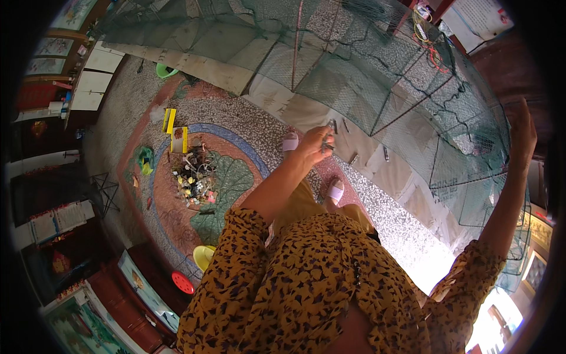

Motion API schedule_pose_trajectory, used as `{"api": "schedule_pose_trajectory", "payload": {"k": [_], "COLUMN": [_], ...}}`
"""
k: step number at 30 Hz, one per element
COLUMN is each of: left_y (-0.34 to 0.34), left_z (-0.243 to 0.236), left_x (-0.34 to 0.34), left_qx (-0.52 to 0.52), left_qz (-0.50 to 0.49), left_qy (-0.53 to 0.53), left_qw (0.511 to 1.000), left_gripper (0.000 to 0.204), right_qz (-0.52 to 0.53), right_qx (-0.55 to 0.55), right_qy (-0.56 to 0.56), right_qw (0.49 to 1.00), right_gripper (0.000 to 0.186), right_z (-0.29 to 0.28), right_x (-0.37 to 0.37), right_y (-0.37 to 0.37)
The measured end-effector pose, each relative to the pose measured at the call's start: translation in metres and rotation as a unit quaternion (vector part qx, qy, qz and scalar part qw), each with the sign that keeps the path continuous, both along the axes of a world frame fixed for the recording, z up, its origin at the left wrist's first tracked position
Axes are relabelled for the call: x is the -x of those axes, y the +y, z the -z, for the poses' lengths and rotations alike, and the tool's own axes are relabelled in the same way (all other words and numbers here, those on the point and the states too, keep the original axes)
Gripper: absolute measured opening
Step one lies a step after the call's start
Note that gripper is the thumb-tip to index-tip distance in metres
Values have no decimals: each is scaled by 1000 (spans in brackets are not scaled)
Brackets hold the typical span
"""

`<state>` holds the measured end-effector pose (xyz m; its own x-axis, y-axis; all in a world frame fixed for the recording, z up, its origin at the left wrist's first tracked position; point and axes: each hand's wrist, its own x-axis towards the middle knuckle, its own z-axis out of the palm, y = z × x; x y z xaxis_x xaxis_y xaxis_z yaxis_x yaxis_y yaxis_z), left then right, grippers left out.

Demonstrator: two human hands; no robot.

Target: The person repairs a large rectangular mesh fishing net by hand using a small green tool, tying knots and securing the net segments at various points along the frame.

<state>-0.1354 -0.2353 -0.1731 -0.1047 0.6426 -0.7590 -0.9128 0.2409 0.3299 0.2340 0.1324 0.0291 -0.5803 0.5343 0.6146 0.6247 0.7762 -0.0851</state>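
Observation:
My left hand (315, 146) is closed in front of my body, around a small dark grey, metal-looking piece (328, 146) whose kind I cannot make out. Raised at the far right, my right hand (523, 134) has its fingers stretched upward, right beside the edge of a large green mesh net (407, 82). Whether it touches the mesh does not show. Thin dark rods (296, 47) frame the net, which spreads across the upper and right side. Beneath it lies a pale sheet (354, 141) with several small dark pieces (386, 154) on it.
A heap of mixed small items (196, 177) lies on the patterned floor to the left, near yellow boxes (169, 120). A green basin (165, 71), a yellow basin (203, 257) and a red round lid (183, 282) stand around. My feet wear pale slippers (335, 190). White cabinets (91, 82) line the left.

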Motion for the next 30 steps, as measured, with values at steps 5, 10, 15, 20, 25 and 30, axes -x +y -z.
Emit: {"api": "schedule_pose_trajectory", "payload": {"k": [5, 10, 15, 20, 25, 30], "left_y": [-32, -60, -66, -58, -71, -70], "left_z": [-14, -3, -12, -43, -42, -22], "left_x": [118, 271, 390, 377, 352, 279], "left_qx": [36, 51, 96, 126, 143, 115], "left_qz": [-165, -216, -275, -296, -224, -92], "left_qy": [95, 132, 244, 372, 494, 524], "left_qw": [981, 966, 925, 871, 828, 839], "left_gripper": [10, 18, 17, 36, 38, 22], "right_qz": [4, 39, 71, 98, 116, 133], "right_qx": [79, -17, 76, 143, 150, 153], "right_qy": [-12, -138, -72, -26, -5, 33], "right_qw": [997, 989, 992, 985, 982, 979], "right_gripper": [58, 55, 52, 47, 41, 36], "right_z": [12, -19, -35, -55, -55, -43], "right_x": [-50, -83, -82, -106, -118, -97], "right_y": [33, 38, 7, -12, -19, -38]}}
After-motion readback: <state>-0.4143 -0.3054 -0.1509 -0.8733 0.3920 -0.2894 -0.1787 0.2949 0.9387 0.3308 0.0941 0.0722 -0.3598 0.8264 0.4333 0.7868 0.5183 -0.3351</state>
